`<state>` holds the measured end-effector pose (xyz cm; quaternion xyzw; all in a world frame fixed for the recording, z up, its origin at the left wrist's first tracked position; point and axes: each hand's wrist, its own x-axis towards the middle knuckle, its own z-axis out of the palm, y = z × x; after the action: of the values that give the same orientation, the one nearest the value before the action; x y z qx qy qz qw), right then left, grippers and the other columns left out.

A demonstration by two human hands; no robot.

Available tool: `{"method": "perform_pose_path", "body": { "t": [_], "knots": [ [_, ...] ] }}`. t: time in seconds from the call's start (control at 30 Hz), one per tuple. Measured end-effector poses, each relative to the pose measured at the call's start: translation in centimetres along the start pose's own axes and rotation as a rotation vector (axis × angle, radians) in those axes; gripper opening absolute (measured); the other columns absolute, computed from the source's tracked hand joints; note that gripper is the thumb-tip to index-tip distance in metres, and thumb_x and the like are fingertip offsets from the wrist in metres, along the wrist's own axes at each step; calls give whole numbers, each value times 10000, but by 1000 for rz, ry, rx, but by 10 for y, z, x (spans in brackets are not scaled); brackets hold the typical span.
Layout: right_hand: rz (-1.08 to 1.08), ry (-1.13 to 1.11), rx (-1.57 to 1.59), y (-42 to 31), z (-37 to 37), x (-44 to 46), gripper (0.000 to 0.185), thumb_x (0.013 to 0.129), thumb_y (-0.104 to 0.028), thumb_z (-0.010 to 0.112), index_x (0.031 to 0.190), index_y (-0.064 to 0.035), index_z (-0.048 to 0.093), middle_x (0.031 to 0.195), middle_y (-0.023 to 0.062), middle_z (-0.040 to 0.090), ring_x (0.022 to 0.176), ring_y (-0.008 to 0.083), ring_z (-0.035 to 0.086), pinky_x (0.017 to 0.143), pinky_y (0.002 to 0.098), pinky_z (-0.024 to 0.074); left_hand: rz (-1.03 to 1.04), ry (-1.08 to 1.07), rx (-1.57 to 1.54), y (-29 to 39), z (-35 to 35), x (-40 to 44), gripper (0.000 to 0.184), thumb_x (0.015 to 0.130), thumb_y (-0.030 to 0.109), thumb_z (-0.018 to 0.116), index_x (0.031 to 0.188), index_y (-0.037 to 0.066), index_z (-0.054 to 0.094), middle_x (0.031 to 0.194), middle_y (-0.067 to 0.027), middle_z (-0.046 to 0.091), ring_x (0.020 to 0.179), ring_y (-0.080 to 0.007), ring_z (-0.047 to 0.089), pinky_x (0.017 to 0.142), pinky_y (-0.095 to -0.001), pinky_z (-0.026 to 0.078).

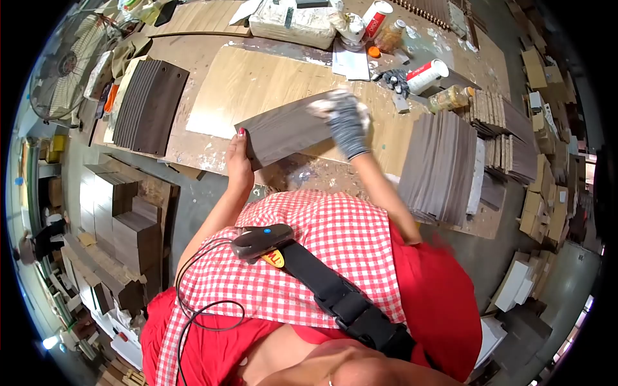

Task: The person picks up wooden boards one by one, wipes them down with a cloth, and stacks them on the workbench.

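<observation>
A dark grey wood-grain board [286,128] lies at a slant over the near edge of a light wood sheet [225,80]. My bare left hand [239,157] grips its left end, thumb on the top face and the other fingers hidden underneath. My right hand [347,122], in a grey knitted glove, is closed on a crumpled white cloth [322,106] at the board's right end. The cloth touches the board's face. To the left stands a row of similar dark boards [149,106], and a larger stack of boards [438,167] sits to the right.
Along the far side are a wrapped white block [293,26], two red-and-white cans [427,76], a jar [450,98], an orange cap [373,51] and a spare glove [393,80]. A fan [67,64] stands far left. More panels [119,219] are piled on the left floor.
</observation>
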<state>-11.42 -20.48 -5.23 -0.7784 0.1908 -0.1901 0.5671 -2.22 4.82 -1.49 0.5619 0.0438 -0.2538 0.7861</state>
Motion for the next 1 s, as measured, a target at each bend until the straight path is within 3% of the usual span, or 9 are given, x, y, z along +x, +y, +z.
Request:
{"method": "perform_pose_path", "body": {
  "t": [0.1,0.13,0.3,0.37,0.4,0.5,0.63,0.8,1.0],
  "knots": [
    [146,215,18,53,-77,1,234,932,-146,422,1101,-66,563,1058,42,557,859,108,548,750,209,466,171,-43,138,3,-8,6,231,955,206,454,1066,27,549,957,-17,589,848,-89,526,754,-230,428],
    [55,517,485,55,-80,-2,218,933,-90,431,1105,-56,559,1027,20,569,822,84,535,708,190,467,345,-139,245,3,-12,7,225,960,190,442,1086,39,551,961,-12,585,839,-90,525,748,-231,431],
    [29,184,-203,-4,-91,13,241,941,-112,411,1120,3,525,993,52,555,843,123,520,754,221,466,574,-191,560,15,4,-2,199,954,128,448,1042,-20,548,873,10,560,804,-65,482,722,-210,407],
    [-278,233,-161,-86,-7,-7,202,946,-149,420,1023,-20,556,1006,51,566,881,135,534,800,289,457,651,-306,724,21,8,-4,168,928,92,480,1037,-11,555,816,-43,591,749,-96,515,677,-224,419],
    [-132,-201,491,-145,7,-10,192,917,-134,441,1034,-39,559,1045,82,564,951,194,542,875,344,430,671,-308,730,19,8,-2,153,918,43,469,1019,-28,559,825,-55,607,754,-116,553,678,-237,441],
    [-559,16,-489,-130,63,-17,276,845,-185,488,1071,-48,567,1053,136,545,1015,282,517,949,416,360,548,-391,481,13,3,6,157,918,31,457,1006,-48,560,856,-78,624,786,-134,586,703,-249,459],
    [-396,-3,-470,-90,47,-11,288,835,-138,470,1102,-49,533,1101,150,516,1087,320,462,989,437,311,683,-274,678,29,19,-5,116,910,67,490,918,-26,558,750,-61,577,683,-104,506,644,-226,412],
    [67,161,197,23,-34,15,180,859,-93,490,1012,-35,565,953,101,569,860,222,531,809,361,439,704,-322,808,27,8,-2,142,904,49,482,1005,-16,558,758,-84,572,680,-129,507,652,-238,416],
    [-11,232,-68,83,-97,6,266,929,-149,454,1147,-9,516,1062,100,555,954,173,508,854,270,414,720,-570,813,49,13,4,287,806,-2,572,1087,53,586,1013,-104,589,869,-231,565,736,-291,454]
  ]
}}
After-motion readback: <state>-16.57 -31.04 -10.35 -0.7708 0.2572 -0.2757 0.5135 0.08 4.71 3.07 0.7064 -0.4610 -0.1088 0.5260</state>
